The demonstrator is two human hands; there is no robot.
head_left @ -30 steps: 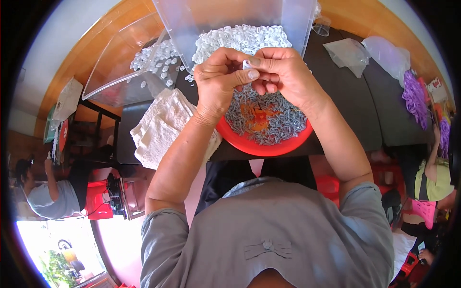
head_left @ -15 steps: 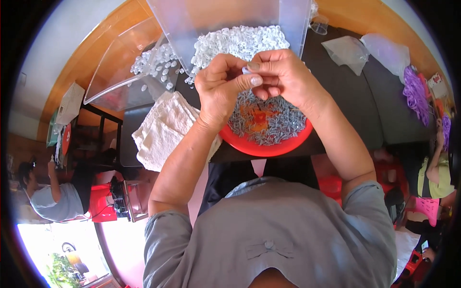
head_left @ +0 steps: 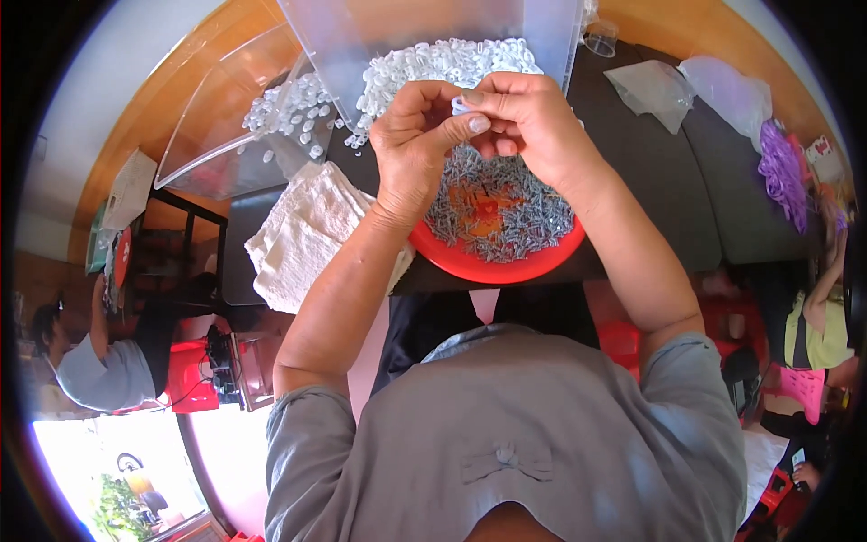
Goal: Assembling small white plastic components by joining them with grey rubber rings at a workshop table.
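A small whitish ring-like plastic piece (head_left: 459, 107) shows between my fingertips, above a red basin (head_left: 501, 270). My left hand (head_left: 417, 135) is closed in a pinch on it with thumb and fingers. My right hand (head_left: 535, 116) meets it from the other side, thumb and forefinger pressed together at the piece; whatever they grip is hidden. Many small grey screws (head_left: 533, 226) lie heaped round the inside of the basin. Just beyond my hands, a pile of whitish plastic pieces (head_left: 442, 70) fills the mouth of a clear plastic bin (head_left: 415, 20).
A second clear bin (head_left: 203, 172) with loose pieces lies at the left. White cloth (head_left: 302, 235) rests beside my left forearm. Plastic bags (head_left: 652, 95) and purple strands (head_left: 782, 172) are on the dark table's right side. Other people sit at the far left and right.
The view has shifted slightly, so everything sits a little higher. My fingers have moved a bit, showing more of the small plastic piece; both hands stay together.
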